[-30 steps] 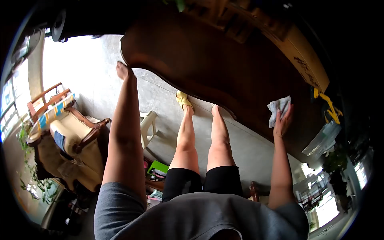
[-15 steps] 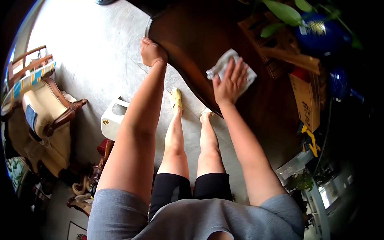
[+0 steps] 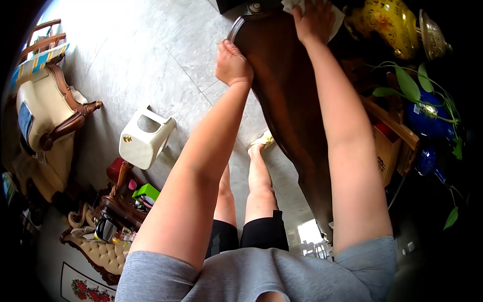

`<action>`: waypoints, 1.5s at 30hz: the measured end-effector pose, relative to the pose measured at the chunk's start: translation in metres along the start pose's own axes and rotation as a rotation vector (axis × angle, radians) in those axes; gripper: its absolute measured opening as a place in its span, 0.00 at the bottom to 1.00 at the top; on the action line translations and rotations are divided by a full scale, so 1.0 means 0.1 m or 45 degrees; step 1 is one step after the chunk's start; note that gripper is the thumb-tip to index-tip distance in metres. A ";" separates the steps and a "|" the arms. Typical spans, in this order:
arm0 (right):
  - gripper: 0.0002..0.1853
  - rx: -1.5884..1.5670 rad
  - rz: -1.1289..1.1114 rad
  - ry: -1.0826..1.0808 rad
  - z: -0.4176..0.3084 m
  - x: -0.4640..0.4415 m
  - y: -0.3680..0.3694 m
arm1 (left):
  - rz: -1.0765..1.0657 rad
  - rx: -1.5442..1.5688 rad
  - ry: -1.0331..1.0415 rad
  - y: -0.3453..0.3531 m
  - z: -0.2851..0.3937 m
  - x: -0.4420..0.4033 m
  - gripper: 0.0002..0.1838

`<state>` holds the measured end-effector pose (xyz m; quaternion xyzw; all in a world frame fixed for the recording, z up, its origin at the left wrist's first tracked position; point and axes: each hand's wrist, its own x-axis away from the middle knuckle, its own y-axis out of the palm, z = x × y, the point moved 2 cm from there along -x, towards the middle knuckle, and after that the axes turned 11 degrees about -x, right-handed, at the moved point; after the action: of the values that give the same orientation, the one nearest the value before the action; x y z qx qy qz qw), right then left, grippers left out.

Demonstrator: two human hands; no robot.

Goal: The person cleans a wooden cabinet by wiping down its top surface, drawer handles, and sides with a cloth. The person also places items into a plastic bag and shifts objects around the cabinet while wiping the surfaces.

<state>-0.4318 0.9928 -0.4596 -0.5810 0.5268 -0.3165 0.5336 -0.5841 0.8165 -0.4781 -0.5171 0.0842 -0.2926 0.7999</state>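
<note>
A dark brown wooden tabletop [image 3: 282,75] with a curved edge runs down the middle of the view. My left hand [image 3: 234,63] is closed at its left edge, fingers curled around the rim. Near the top of the view, my right hand [image 3: 315,22] lies flat with stretched fingers on a white cloth [image 3: 336,24], pressing it against the wood. The frame's upper border cuts off part of the cloth and the fingertips.
On the right stand a yellow patterned vase [image 3: 387,25], a blue pot [image 3: 427,118] with trailing leaves and a cardboard box [image 3: 383,158]. A white plastic stool [image 3: 143,138] is on the grey floor [image 3: 166,65]. A cream armchair [image 3: 50,103] stands at far left.
My right hand and the cloth have moved toward the far end of the tabletop. The view has shifted, bringing the yellow vase into sight. My left hand still grips the edge.
</note>
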 end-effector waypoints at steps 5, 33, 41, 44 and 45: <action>0.19 -0.069 -0.252 -0.171 -0.49 0.03 -0.06 | -0.043 0.022 -0.040 -0.04 0.03 -0.01 0.22; 0.43 -0.381 -0.382 -0.172 0.03 4.29 -1.24 | -0.725 0.021 0.464 -1.43 -2.53 2.60 0.14; 0.51 -0.340 -0.451 0.235 1.23 6.15 -1.97 | -0.775 0.143 0.658 -1.01 -1.84 2.84 0.12; 0.50 -0.247 -0.524 0.376 1.67 7.00 -2.25 | -0.631 0.131 0.583 -0.96 -1.68 2.77 0.12; 0.49 -0.230 -0.511 0.387 1.82 7.25 -2.36 | -0.492 0.054 0.696 -0.93 -1.60 2.68 0.13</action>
<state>-0.0203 0.3270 -0.4178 -0.6648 0.5014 -0.4513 0.3210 -0.4711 0.5157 -0.4242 -0.4092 0.1901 -0.5684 0.6879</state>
